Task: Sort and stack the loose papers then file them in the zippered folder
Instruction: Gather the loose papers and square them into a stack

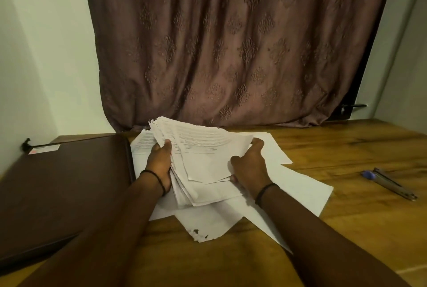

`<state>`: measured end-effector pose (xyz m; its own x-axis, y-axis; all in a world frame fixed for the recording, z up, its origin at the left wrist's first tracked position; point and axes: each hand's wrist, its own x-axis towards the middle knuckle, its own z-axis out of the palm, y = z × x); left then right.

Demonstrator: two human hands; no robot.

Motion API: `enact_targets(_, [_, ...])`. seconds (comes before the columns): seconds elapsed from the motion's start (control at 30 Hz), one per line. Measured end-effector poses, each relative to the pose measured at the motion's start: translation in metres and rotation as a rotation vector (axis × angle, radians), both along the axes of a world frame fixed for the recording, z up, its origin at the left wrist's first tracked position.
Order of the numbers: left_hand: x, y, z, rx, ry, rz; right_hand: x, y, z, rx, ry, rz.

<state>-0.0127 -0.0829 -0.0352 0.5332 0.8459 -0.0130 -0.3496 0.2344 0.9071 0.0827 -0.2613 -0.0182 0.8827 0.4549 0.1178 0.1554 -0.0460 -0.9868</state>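
Observation:
A thick, uneven stack of printed white papers [203, 155] is tilted up above the table's middle. My left hand [160, 163] grips its left edge, fingers curled round the sheets. My right hand [250, 166] holds the right side, thumb on top and fingers underneath. Several loose white sheets [298, 192] lie flat on the table under and around the stack; one near me has a torn, stained corner [201, 236]. The dark brown zippered folder [62, 185] lies closed on the left, touching the loose sheets.
The wooden table [346, 152] runs to the right, where a blue-capped pen and another pen [390, 182] lie. A brown patterned curtain [231, 44] hangs behind the table. A pale wall stands at the left.

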Motion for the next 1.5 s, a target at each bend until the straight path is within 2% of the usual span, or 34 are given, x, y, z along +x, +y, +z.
enact_targets(0.17, [-0.001,0.005,0.000,-0.054,-0.023,-0.168,0.003,0.001,-0.002,-0.105,-0.035,0.124])
enact_targets(0.27, [-0.001,0.006,-0.003,-0.045,-0.008,-0.163,0.004,0.000,-0.005,-0.155,-0.068,0.176])
enact_targets(0.43, [-0.008,0.008,0.007,0.030,-0.087,-0.189,0.031,-0.012,0.017,-0.332,-0.300,-0.120])
enact_targets(0.47, [-0.009,0.007,0.012,0.060,-0.117,-0.212,0.038,-0.017,0.023,-0.273,-0.301,-0.138])
enact_targets(0.53, [-0.014,-0.002,0.029,0.105,-0.177,-0.266,0.049,-0.030,0.035,-0.026,-0.194,-0.054])
enact_targets(0.67, [-0.020,-0.031,0.064,0.189,-0.236,-0.420,0.055,-0.050,0.061,0.160,-0.021,0.295])
enact_targets(0.73, [-0.018,-0.045,0.076,0.243,-0.220,-0.459,0.049,-0.051,0.074,0.358,-0.053,0.432])
enact_targets(0.8, [-0.016,-0.060,0.093,0.316,-0.210,-0.461,0.038,-0.054,0.089,0.488,-0.132,0.372])
enact_targets(0.9, [-0.016,-0.078,0.129,0.422,-0.262,-0.395,0.031,-0.068,0.119,0.522,-0.266,0.214])
enact_targets(1.0, [-0.022,-0.086,0.162,0.512,-0.323,-0.340,0.026,-0.086,0.143,0.580,-0.312,0.225])
enact_targets(1.07, [-0.030,-0.088,0.166,0.556,-0.317,-0.345,0.019,-0.097,0.140,0.616,-0.275,0.258])
enact_targets(1.27, [-0.041,-0.098,0.119,0.510,-0.222,-0.416,0.002,-0.104,0.068,0.589,-0.120,0.249])
enact_targets(1.5, [-0.046,-0.114,0.165,0.515,-0.354,-0.393,-0.010,-0.109,0.122,0.660,-0.256,0.224])
